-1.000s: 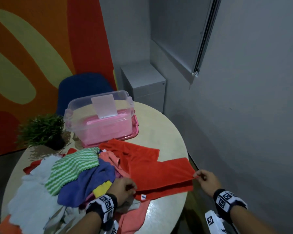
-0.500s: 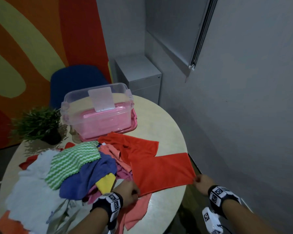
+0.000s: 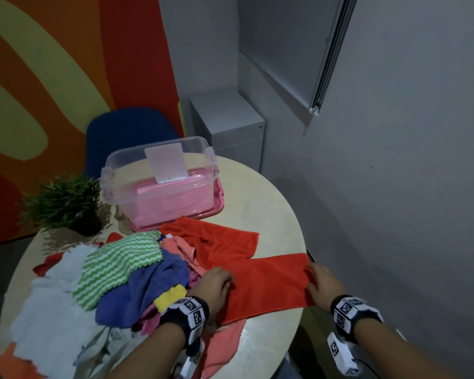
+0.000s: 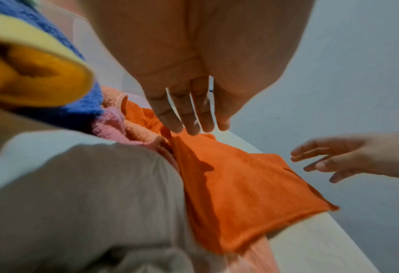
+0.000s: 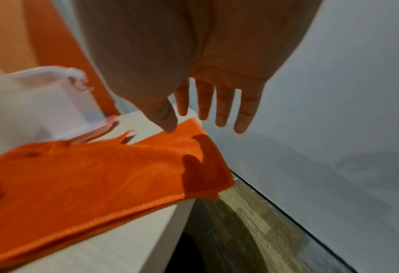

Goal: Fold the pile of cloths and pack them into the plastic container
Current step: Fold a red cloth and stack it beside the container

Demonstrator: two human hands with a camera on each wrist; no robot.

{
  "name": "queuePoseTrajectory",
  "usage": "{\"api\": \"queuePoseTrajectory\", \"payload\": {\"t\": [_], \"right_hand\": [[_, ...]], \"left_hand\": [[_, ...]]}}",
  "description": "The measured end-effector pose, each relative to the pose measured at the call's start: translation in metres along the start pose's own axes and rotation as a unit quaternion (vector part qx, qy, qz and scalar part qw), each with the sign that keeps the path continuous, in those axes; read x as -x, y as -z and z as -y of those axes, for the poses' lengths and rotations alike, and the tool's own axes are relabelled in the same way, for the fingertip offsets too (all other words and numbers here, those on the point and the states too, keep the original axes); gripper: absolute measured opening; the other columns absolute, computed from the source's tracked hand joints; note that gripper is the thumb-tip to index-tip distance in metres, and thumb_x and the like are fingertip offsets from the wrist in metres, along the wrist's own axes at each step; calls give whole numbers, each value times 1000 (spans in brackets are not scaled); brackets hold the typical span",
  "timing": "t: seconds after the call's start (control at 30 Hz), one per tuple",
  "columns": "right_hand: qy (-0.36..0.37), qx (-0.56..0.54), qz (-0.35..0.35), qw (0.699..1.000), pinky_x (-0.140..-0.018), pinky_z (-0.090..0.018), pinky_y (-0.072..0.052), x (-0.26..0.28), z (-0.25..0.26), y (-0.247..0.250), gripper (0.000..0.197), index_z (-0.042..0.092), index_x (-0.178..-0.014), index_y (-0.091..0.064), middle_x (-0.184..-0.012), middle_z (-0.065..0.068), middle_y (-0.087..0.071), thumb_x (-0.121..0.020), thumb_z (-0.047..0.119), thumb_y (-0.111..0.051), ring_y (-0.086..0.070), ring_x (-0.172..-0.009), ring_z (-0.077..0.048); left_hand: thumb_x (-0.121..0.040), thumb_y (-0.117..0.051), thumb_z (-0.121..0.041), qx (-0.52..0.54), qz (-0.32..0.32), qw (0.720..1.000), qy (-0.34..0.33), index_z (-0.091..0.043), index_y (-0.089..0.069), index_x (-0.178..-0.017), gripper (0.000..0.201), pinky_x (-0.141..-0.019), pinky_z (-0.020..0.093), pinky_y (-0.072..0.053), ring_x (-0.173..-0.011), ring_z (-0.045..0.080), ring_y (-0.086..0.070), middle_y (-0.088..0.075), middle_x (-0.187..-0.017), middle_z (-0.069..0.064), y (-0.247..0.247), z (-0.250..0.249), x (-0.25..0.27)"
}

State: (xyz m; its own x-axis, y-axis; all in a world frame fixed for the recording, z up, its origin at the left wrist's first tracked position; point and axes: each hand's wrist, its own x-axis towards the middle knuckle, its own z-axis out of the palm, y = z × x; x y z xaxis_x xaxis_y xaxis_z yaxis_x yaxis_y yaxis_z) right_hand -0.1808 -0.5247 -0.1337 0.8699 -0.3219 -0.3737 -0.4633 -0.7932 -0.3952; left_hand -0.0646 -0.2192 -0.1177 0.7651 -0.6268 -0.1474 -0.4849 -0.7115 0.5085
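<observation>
An orange-red cloth (image 3: 268, 285) lies flat at the round table's near right edge, doubled over along its near edge. My left hand (image 3: 216, 283) rests at its left end, fingers straight, tips touching the cloth (image 4: 240, 194). My right hand (image 3: 320, 280) is at the right end with fingers spread and straight, and the thumb tip meets the cloth's (image 5: 88, 175) corner. Neither hand grips anything. The pile of cloths (image 3: 121, 269), green-striped, blue, yellow, white and pink, is heaped to the left. The clear plastic container (image 3: 162, 187) stands open behind, on its pink lid.
A small potted plant (image 3: 63, 203) stands at the table's (image 3: 257, 209) far left. A second red cloth (image 3: 219, 242) lies spread in front of the container. A blue chair (image 3: 126, 132) and a grey cabinet (image 3: 230, 119) are behind the table. A grey wall is close on the right.
Both hands pinched the orange-red cloth by its ends and held it stretched. It now lies flat on the table, and both hands have let go and straightened their fingers.
</observation>
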Motion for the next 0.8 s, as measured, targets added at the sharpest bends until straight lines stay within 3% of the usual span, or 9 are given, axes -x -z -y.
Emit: {"api": "queuePoseTrajectory", "payload": {"t": [0.07,0.17,0.23,0.33,0.47,0.6,0.7,0.77,0.8], "right_hand": [[92,41,24,995,-119,-32,-26,-16,-4,0,61,25,-151,-34,-161,-3,-24,-94,18,-54,-31,-146,-23],[157,129,113,973,-122,-43,-23,-35,-9,-5,66,32,-157,-17,-167,3,-1,-98,25,-48,-8,-153,-22],[166,191,156,955,-122,-49,-17,-43,-14,-5,73,36,-157,-2,-166,6,14,-99,31,-46,5,-153,-19],[177,228,185,939,-119,-59,-7,-55,-19,2,79,38,-156,9,-162,10,25,-100,35,-47,15,-152,-15],[213,270,214,914,-116,-63,0,-80,-17,23,86,37,-156,10,-162,8,25,-97,28,-53,16,-152,-17],[224,307,190,905,-118,-59,1,-101,8,36,96,25,-159,-1,-164,-3,20,-86,21,-63,14,-152,-26],[251,257,122,925,-119,-52,-17,-92,29,33,80,22,-153,-24,-164,-7,-7,-82,28,-60,-12,-149,-31],[234,247,114,934,-112,-51,-30,-78,32,22,70,28,-149,-27,-154,-8,-24,-85,33,-55,-29,-137,-33],[219,251,128,934,-110,-52,-31,-71,32,16,68,29,-149,-25,-153,-8,-24,-87,35,-53,-30,-135,-33]], "left_hand": [[-95,-44,-12,-25,-22,999,12,-21,-61,-123,35,-102,34,-40,-116,24,-50,-54,-129,0,-2,0,-17],[-98,-40,-15,-54,9,992,112,-22,-39,-147,50,-105,36,-38,-126,27,-45,-44,-146,1,-9,3,-33],[-100,-41,-22,-70,36,981,180,-22,-34,-148,49,-104,38,-39,-127,28,-44,-44,-144,5,-16,7,-36],[-98,-50,-31,-126,83,960,234,-21,-43,-138,42,-99,42,-42,-127,29,-41,-42,-137,6,-20,10,-33],[-89,-63,-39,-143,110,945,273,-22,-46,-128,45,-96,42,-45,-127,28,-40,-42,-133,3,-22,9,-28],[-93,-54,-48,-156,118,940,279,-24,-43,-140,54,-101,42,-43,-131,29,-38,-39,-136,5,-25,9,-20],[-95,-48,-48,-126,112,943,286,-26,-43,-141,52,-102,40,-42,-131,27,-38,-41,-135,5,-22,7,-16],[-93,-49,-51,-77,108,947,294,-28,-49,-136,49,-104,37,-41,-129,26,-41,-45,-130,4,-19,7,-15],[-91,-49,-54,-47,105,948,296,-28,-55,-128,46,-103,35,-41,-125,25,-44,-48,-124,4,-16,7,-15]]}}
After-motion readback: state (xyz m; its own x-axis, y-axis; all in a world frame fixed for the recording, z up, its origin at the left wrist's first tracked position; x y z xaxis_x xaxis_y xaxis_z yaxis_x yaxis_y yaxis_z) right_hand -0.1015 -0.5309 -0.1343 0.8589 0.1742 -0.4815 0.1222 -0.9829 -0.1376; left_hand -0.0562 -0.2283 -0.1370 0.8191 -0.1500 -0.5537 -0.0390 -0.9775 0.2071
